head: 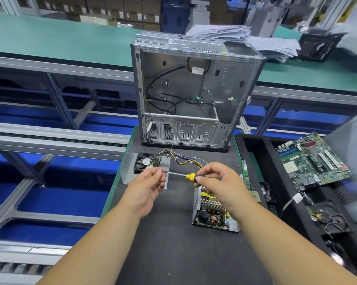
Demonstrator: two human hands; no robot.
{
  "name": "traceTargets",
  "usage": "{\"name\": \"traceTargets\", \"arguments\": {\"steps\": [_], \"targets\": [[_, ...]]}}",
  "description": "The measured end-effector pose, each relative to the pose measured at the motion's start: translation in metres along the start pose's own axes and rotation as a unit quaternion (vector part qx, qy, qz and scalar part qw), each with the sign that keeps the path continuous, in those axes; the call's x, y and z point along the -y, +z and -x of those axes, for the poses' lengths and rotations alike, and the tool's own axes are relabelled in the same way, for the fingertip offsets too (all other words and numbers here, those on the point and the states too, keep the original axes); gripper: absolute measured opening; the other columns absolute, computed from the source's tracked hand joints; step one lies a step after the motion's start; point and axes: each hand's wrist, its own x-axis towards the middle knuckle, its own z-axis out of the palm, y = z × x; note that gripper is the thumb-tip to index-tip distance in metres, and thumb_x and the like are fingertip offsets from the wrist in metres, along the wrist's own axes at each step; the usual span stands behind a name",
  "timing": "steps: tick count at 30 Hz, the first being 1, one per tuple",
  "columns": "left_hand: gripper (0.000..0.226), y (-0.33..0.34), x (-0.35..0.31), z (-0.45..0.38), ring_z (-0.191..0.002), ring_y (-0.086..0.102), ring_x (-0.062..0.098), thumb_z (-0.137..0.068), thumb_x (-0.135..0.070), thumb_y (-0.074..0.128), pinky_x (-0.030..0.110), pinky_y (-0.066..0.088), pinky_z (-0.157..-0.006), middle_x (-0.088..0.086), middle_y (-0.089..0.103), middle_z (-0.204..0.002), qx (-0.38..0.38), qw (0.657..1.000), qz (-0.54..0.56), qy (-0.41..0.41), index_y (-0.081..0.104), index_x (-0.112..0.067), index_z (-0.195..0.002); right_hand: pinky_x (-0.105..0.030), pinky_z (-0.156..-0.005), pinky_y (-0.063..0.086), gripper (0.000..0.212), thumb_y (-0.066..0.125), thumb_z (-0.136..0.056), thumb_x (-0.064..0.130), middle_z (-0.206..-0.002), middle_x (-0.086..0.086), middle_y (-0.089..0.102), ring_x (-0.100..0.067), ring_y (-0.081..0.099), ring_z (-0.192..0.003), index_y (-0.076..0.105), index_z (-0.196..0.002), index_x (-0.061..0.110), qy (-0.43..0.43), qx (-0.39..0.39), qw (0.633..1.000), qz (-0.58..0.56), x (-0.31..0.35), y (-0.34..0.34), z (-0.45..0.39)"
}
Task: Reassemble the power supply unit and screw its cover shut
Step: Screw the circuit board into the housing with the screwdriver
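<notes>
My right hand (218, 182) grips the yellow-and-black handle of a screwdriver (191, 176) held level above the mat. My left hand (150, 182) pinches at the shaft's tip; whether a screw sits between the fingers is too small to tell. Below my right hand lies the open power supply base (212, 214), its circuit board and heat sink exposed. The grey metal cover with its black fan (144, 163) lies behind my left hand, joined to the board by a bundle of coloured wires (183, 159).
An empty computer case (194, 93) stands upright at the back of the dark mat (173, 243). To the right, a black tray (255, 153) holds a green motherboard (315, 161), a memory stick and a cooler fan. A conveyor frame runs along the left.
</notes>
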Motion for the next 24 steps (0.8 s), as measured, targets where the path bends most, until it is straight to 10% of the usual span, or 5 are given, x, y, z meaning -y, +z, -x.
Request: {"name": "traceTargets", "arguments": {"steps": [15, 24], "targets": [[0.017, 0.047, 0.001, 0.011, -0.073, 0.068, 0.010, -0.092, 0.006, 0.058, 0.019, 0.055, -0.069, 0.003, 0.070, -0.075, 0.008, 0.972, -0.207, 0.106, 0.066, -0.008, -0.091, -0.022, -0.053, 0.045, 0.006, 0.069, -0.084, 0.015, -0.057, 0.003, 0.062, -0.009, 0.059, -0.054, 0.067, -0.082, 0.020, -0.023, 0.028, 0.997, 0.065, -0.001, -0.057, -0.007], [0.017, 0.100, 0.008, 0.021, -0.075, 0.068, 0.011, -0.092, 0.009, 0.056, 0.018, 0.054, -0.070, 0.006, 0.070, -0.078, -0.006, 0.955, -0.265, 0.134, 0.065, -0.006, -0.093, -0.015, -0.049, 0.045, 0.006, 0.066, -0.088, 0.009, -0.070, -0.010, 0.072, -0.009, 0.062, -0.054, 0.068, -0.083, 0.007, -0.023, 0.006, 0.995, -0.099, -0.006, -0.110, -0.030]]}}
